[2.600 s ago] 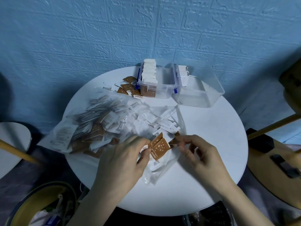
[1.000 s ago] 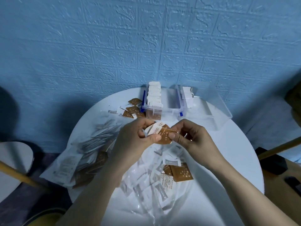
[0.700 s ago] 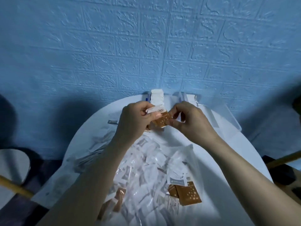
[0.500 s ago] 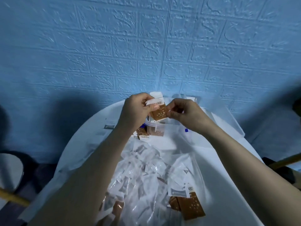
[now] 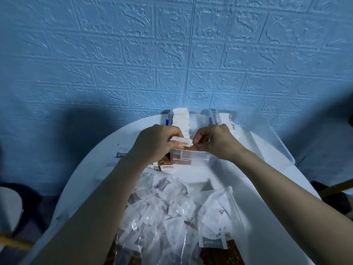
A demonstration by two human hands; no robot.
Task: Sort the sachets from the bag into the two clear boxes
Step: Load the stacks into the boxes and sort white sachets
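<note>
My left hand (image 5: 156, 145) and my right hand (image 5: 216, 143) both pinch a small stack of brown sachets (image 5: 182, 145) with white tops, lowered into the near end of the left clear box (image 5: 191, 156). A row of white sachets (image 5: 181, 121) stands upright further back in that box. The right clear box (image 5: 275, 146) lies beside it with a few white sachets (image 5: 228, 119) at its far end. The clear plastic bag (image 5: 172, 211) full of white and brown sachets sprawls across the near part of the round white table (image 5: 238, 178).
A loose brown sachet (image 5: 166, 165) lies just in front of the left box. Another brown sachet (image 5: 227, 251) lies at the bag's near right. The blue brick-patterned wall (image 5: 172, 54) rises right behind the boxes. Dark floor and a pale round seat (image 5: 9, 211) lie to the left.
Both hands carried the brown sachets from above the bag forward to the left box and lowered them into its near end. The view tilted up toward the wall.
</note>
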